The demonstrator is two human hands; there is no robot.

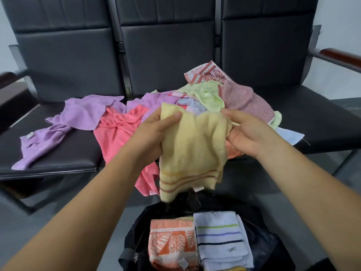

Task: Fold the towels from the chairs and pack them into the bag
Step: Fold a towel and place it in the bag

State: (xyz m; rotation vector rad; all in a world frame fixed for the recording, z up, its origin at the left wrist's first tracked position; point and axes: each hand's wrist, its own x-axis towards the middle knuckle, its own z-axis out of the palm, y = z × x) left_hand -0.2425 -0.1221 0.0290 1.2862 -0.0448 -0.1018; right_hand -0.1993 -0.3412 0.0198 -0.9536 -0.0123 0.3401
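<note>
Hands hold a yellow towel (192,145) above the bag (134,227), so it hangs straight and is easy to fold. The left hand (154,133) pinches one top corner. The right hand (248,133) grips the other, its fingers curled, I think, behind the cloth. More towels (211,96) wait on the chairs (58,153). Two folded ones (218,233) lie in the bag.

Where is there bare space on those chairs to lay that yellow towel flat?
Right seat: mostly bare beyond the speckled towel. Left seat: a bare patch between the purple towel and coral towel. The middle is crowded with the pile. The left hand and right hand grip the yellow towel.
</note>
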